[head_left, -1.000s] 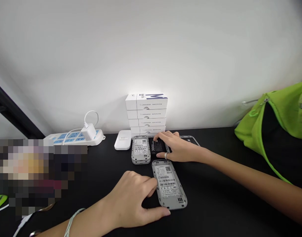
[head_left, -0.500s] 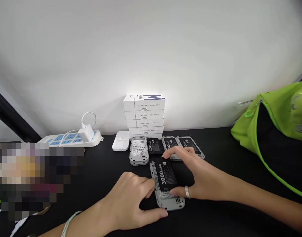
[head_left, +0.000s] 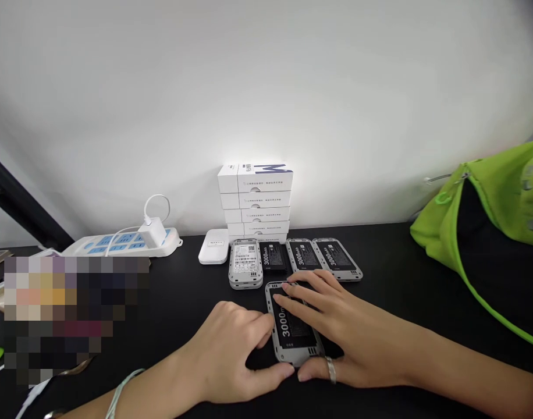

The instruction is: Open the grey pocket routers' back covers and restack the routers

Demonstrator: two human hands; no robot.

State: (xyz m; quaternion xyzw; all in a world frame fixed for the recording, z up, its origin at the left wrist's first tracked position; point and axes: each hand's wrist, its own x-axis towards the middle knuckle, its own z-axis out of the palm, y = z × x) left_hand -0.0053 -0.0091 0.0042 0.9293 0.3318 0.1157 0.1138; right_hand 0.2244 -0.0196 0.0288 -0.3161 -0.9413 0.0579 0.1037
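Just in front of me a grey open-backed pocket device (head_left: 287, 354) lies on the table, its black 3000mAh battery (head_left: 295, 334) seated in the bay. My left hand (head_left: 238, 352) grips the device's left side with curled fingers, the thumb at its lower edge. Across the battery and the upper right of the device spreads my right hand (head_left: 336, 326), fingers apart and pressing on top, thumb by the lower right corner. Behind them are two more devices with batteries in, the left one (head_left: 301, 253) and the right one (head_left: 337, 259).
Several white boxes (head_left: 266, 201) are stacked against the wall. Before them stand stacked grey devices (head_left: 245, 262) and loose black batteries (head_left: 274, 256). A white square unit (head_left: 214, 247), a power strip (head_left: 92, 247) with a charger (head_left: 152, 233), and a green bag (head_left: 445, 233) flank them.
The battery has gone down from a tilted position into the device's bay. My right hand has let go of its ends and now lies spread over it. The left hand is unchanged.
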